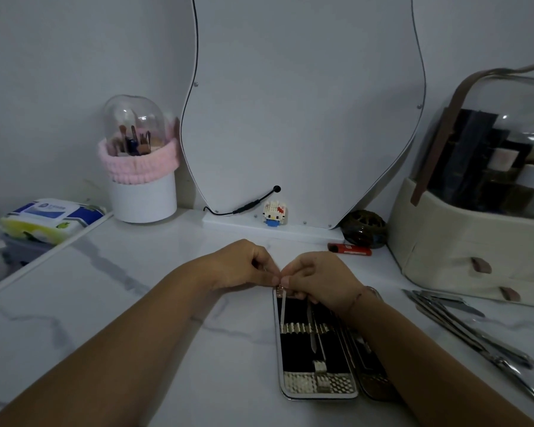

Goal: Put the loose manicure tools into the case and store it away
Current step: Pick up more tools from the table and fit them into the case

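Note:
An open manicure case [302, 359] with a black lining and a silver rim lies on the marble table, its second half largely hidden under my right forearm. A thin metal tool [282, 306] stands in the case's left slot, and another tool [314, 332] sits in the middle under the elastic band. My left hand [244, 265] and my right hand [318, 278] meet at the case's far end, fingertips pinched together on the top of the thin tool. Several loose steel tools [466, 328] lie on the table to the right.
A red lighter [349, 249] and a dark round object [364, 229] lie behind the case. A beige cosmetics organiser [463, 241] stands at right. A brush holder [142, 180] and wipes pack [50, 218] sit at left. A mirror [302, 103] and a small block figure [275, 214] stand at the back.

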